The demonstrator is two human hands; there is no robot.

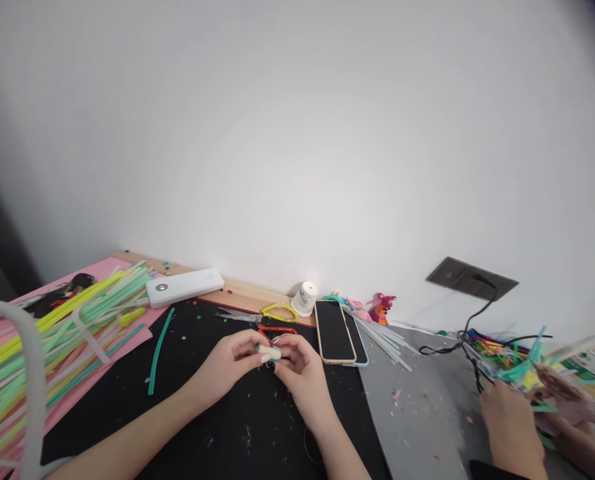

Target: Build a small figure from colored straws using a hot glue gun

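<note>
My left hand (234,363) and my right hand (302,377) meet over the black mat (217,433), fingertips closed around a small cream and light-blue roll (268,352). Its material is too small to make out, and fingers hide part of it. Just beyond my fingers lie scissors (280,311) with yellow and red handles, blades pointing left. A single green craft strip (159,353) rests on the mat, left of my left hand. To the right of my right hand, a phone (335,333) lies partly over a second, blue-edged one (360,343).
Many coloured strips (92,313) cover pink paper (132,347) at left, beside a white oblong device (184,288). An upturned paper cup (306,298) stands by the wall. White strips (382,340) lie at right, near a black cable (470,347) and another person's hands (512,417).
</note>
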